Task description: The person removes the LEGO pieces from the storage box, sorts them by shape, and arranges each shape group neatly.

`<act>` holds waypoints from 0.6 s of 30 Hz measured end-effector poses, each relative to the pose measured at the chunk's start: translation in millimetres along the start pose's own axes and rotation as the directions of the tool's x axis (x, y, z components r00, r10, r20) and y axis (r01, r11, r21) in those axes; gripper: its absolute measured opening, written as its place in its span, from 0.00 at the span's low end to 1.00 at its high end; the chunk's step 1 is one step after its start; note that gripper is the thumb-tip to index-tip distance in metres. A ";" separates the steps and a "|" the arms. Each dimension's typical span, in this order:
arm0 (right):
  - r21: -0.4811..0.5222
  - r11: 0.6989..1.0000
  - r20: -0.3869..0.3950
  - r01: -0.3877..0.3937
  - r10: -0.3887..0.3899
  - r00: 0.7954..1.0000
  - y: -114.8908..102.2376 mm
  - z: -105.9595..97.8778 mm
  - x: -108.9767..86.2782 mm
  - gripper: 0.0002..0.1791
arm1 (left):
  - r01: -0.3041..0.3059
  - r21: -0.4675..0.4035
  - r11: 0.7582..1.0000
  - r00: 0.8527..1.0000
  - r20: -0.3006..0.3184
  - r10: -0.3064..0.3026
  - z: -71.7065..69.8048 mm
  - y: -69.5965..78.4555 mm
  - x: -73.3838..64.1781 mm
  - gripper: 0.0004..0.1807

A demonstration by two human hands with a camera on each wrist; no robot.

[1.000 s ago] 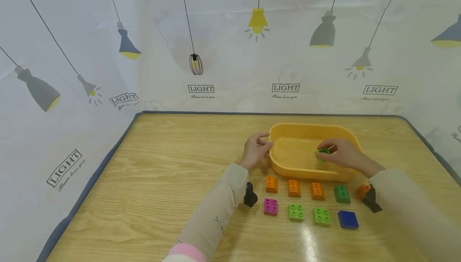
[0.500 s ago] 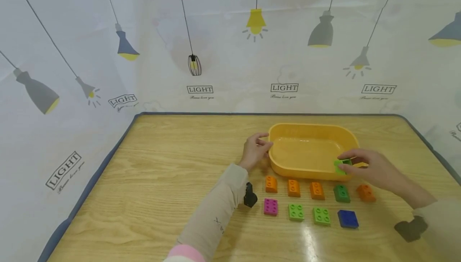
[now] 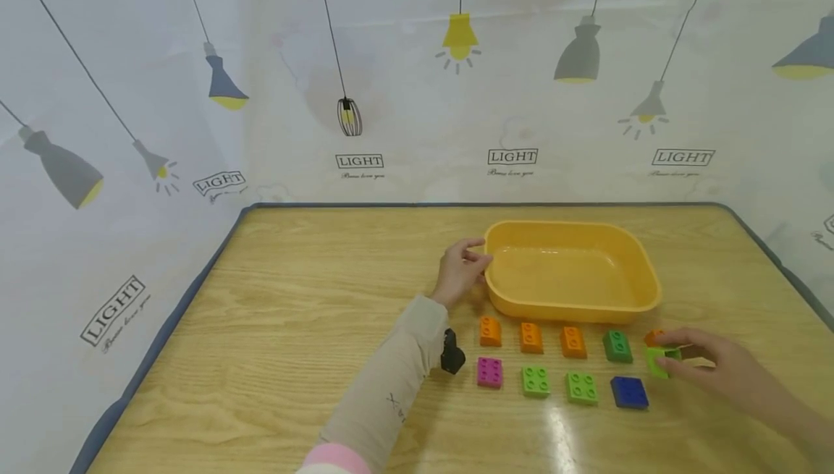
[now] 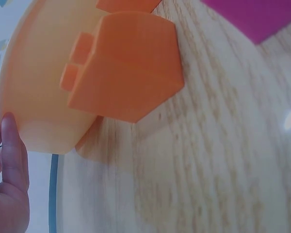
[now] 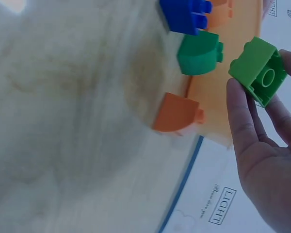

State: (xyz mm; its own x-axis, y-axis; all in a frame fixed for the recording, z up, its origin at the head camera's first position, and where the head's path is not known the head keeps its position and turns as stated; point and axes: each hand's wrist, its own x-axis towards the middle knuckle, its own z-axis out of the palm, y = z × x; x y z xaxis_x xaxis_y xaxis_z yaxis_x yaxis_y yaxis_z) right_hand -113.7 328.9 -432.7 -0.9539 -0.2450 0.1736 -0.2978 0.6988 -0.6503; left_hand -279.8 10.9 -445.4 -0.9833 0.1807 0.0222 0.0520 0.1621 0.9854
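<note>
My right hand [image 3: 723,365] pinches a light green toy building brick [image 5: 257,68] between thumb and fingers. In the right wrist view the brick's hollow underside with its round tube shows. In the head view it overlaps an orange sloped brick [image 3: 654,336] at the right end of the back row. At the left end of a yellow-orange plastic bin [image 3: 521,311], my left hand [image 3: 456,271] touches the rim with thumb and fingertips. The left wrist view shows a fairly straight digit against the bin's outer wall. Nothing lies inside the bin.
Before the bin stand more orange bricks [image 3: 531,338] and a dark green one [image 3: 617,346]. A front row has a magenta brick [image 3: 490,373], two light green bricks [image 3: 582,388] and a blue brick [image 3: 630,392]. A printed curtain [image 3: 417,83] hangs behind the wooden table [image 3: 326,278].
My right hand has carried the light green brick out of the bin, over its near right rim, to the right end of the brick rows. My left hand has stayed at the bin.
</note>
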 end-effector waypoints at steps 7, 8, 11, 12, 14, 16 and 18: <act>-0.051 0.984 0.061 -0.168 0.171 0.983 11.0 10.9 -13.6 0.16 | 0.002 -0.002 1.000 1.000 0.008 -0.002 -0.5 0.7 -0.4 0.20; -0.058 0.978 0.078 -0.202 0.206 0.975 12.0 11.9 -14.9 0.18 | 0.001 -0.004 1.000 1.000 0.009 -0.001 -0.8 1.0 -0.6 0.20; -0.089 0.965 0.088 -0.245 0.252 0.964 15.3 14.2 -19.5 0.20 | -0.007 -0.005 1.000 1.000 0.010 0.007 -0.6 1.1 -0.8 0.20; -0.094 0.967 0.081 -0.238 0.246 0.966 16.4 15.0 -20.7 0.20 | -0.009 -0.005 1.000 1.000 0.009 0.009 -0.6 1.0 -0.8 0.20; -0.095 0.968 0.066 -0.231 0.238 0.969 18.3 16.5 -23.0 0.21 | -0.009 -0.007 1.000 1.000 0.005 0.009 -0.4 0.3 -0.2 0.19; -0.086 0.963 0.062 -0.254 0.259 0.964 19.7 18.2 -25.6 0.24 | -0.007 -0.009 1.000 1.000 0.004 0.007 -0.2 0.0 0.2 0.19; -0.065 0.948 0.077 -0.311 0.316 0.946 20.5 19.9 -27.8 0.28 | -0.004 -0.010 1.000 1.000 0.005 0.004 0.3 -0.2 0.4 0.19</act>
State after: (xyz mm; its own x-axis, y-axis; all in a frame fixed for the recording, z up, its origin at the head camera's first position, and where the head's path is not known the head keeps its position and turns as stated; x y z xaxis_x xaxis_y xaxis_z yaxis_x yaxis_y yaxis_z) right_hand -92.5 336.6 -465.5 -0.9931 -0.0630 -0.0984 0.0120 0.7828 -0.6222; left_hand -280.1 11.2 -445.6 -0.9822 0.1862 0.0253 0.0541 0.1513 0.9870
